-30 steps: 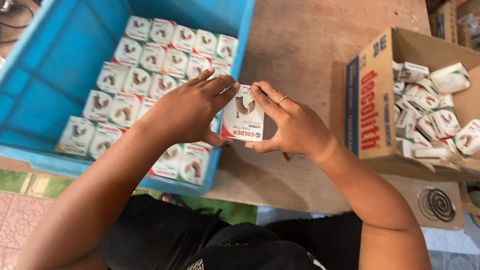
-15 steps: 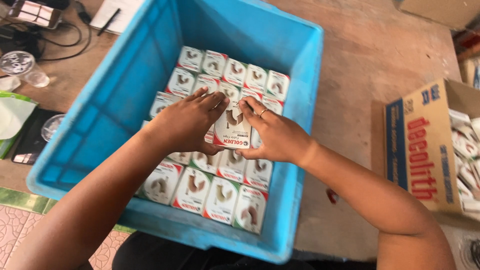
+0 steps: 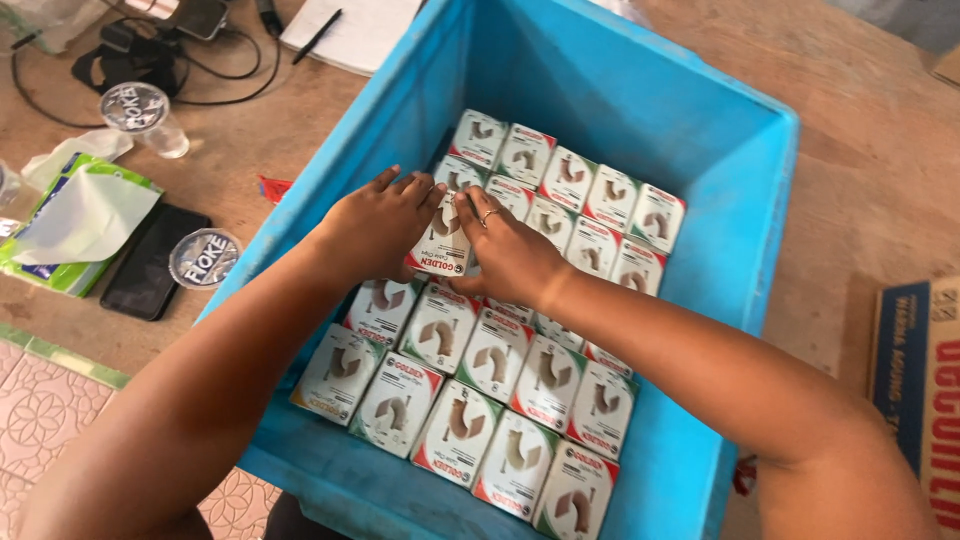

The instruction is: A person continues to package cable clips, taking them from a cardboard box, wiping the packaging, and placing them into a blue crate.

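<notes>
Hands meet over the middle of the blue crate: the left hand and right hand both pinch one small white box, fingers closed on its left and right edges, holding it just above the packed rows of like boxes. It hovers over a gap between the far rows and the near ones.

Risk, as I judge it: the gap looks tight, so a box lowered askew could ride up on a neighbour's edge, crush a corner, or nudge the leaning near rows out of line. Thin card under a hard pinch could also dent.

Against the frame half a second earlier, the hands sit deeper in the crate and the view has swung left, so the phone, cups and notebook on the table show more fully, and the cardboard carton is nearly out of view.
</notes>
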